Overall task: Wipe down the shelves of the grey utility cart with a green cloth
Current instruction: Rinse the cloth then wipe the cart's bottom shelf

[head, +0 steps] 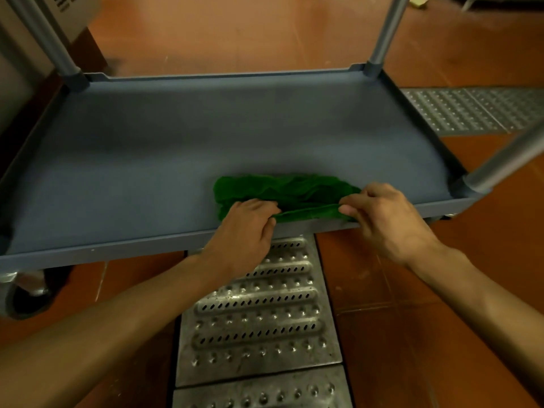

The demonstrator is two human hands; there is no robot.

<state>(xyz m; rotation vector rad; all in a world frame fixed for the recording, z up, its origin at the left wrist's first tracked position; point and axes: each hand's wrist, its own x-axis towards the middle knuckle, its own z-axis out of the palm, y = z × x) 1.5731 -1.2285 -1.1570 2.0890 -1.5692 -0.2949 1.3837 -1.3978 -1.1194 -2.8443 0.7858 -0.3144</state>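
Head view: crumpled green cloth (pixel 282 192) on flat grey plastic cart shelf (pixel 206 136), centre frame, long axis left-right along near rim. My left hand (pixel 247 228) grips left end, fingers curled; my right hand (pixel 382 219) pinches right hem. Both equally near; rest of shelf lies beyond fingers, toward upper frame.

This looks like the working floor of a commercial kitchen or a similar food-service back room. Glossy red-brown floor tiles (pixel 382 290) cover the ground across the top and lower right of the frame. A studded, slotted steel drain grate (pixel 259 319) runs down the lower centre, and a second grate (pixel 471 110) crosses at the right edge. A grey utility cart (pixel 206 128) fills the middle, riding on a castor (pixel 26 293) at lower left. A vented stainless-steel cabinet (pixel 73 10) stands at upper left.
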